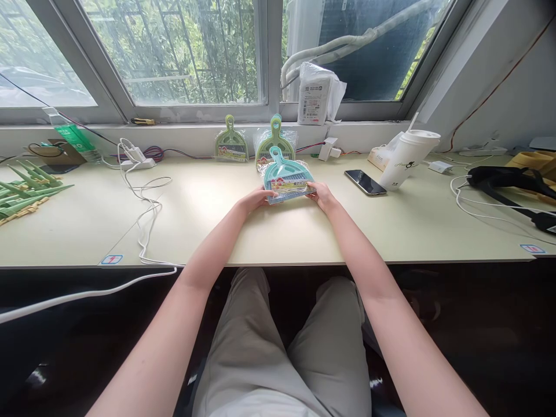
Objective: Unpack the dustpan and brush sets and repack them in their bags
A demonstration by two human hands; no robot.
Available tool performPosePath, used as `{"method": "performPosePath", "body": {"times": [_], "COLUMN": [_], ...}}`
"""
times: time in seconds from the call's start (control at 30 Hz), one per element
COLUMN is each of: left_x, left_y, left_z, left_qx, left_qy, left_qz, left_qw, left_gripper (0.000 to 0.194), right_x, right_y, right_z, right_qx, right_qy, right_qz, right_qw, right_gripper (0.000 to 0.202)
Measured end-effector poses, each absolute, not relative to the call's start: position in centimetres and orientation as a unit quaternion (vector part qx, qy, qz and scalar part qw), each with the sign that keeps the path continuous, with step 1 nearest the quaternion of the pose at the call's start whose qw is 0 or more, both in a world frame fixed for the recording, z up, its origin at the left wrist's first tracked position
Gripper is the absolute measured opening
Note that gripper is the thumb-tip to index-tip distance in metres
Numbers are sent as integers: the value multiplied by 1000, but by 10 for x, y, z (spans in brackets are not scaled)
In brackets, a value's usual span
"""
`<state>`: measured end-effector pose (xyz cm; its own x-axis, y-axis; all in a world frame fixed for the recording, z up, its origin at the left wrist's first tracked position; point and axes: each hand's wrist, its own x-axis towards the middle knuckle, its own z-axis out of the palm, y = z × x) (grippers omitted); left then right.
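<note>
Between my two hands is a teal mini dustpan and brush set (286,176) in clear plastic wrap with a printed label. It tilts back, handle up, in front of the other sets. My left hand (256,200) is closed on its lower left corner; my right hand (321,196) grips the lower right edge. Just behind it, a green dustpan set (276,139) in wrap leans at the back of the table. To the left of that, another wrapped green dustpan set (230,142) stands against the wall below the window.
A phone (365,182) and a white lidded cup (408,157) with a straw lie to the right. Black headgear (508,179) and cables are at far right. White cables (150,208), a green-labelled bottle (73,136) and woven green leaves (30,188) occupy the left.
</note>
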<state>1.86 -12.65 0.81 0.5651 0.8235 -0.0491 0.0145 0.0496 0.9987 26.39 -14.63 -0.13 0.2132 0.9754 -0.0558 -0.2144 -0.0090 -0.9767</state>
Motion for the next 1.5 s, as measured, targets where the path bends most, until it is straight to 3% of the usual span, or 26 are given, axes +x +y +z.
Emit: {"method": "performPosePath", "body": {"times": [0.23, 0.5, 0.57, 0.67, 0.73, 0.87, 1.1, 1.3, 1.5], "left_x": [20, 27, 28, 32, 35, 38, 31, 33, 42], "left_y": [-125, -133, -134, -137, -139, -140, -143, -141, -137], "left_z": [7, 9, 11, 15, 18, 17, 17, 14, 10], "left_qx": [613, 600, 618, 654, 662, 673, 760, 799, 766], "left_qy": [316, 361, 376, 386, 377, 336, 313, 276, 301], "left_qz": [315, 434, 445, 432, 419, 413, 346, 338, 417], "left_qw": [652, 566, 528, 486, 495, 514, 453, 415, 386], "left_gripper": [64, 104, 96, 58, 45, 48, 42, 70, 28], "right_x": [261, 259, 260, 261, 262, 263, 265, 267, 265], "right_y": [-150, -150, -149, -147, -147, -145, -141, -141, -139], "right_z": [1, -1, -2, -3, -3, -4, -8, -9, -9], "right_qx": [-498, -482, -480, -484, -491, -485, -491, -483, -472], "right_qy": [-390, -362, -357, -354, -347, -338, -331, -323, -310], "right_qz": [506, 512, 508, 495, 487, 484, 470, 471, 480], "right_qw": [586, 612, 620, 629, 634, 645, 655, 663, 672], "right_gripper": [11, 13, 14, 12, 10, 8, 5, 9, 11]}}
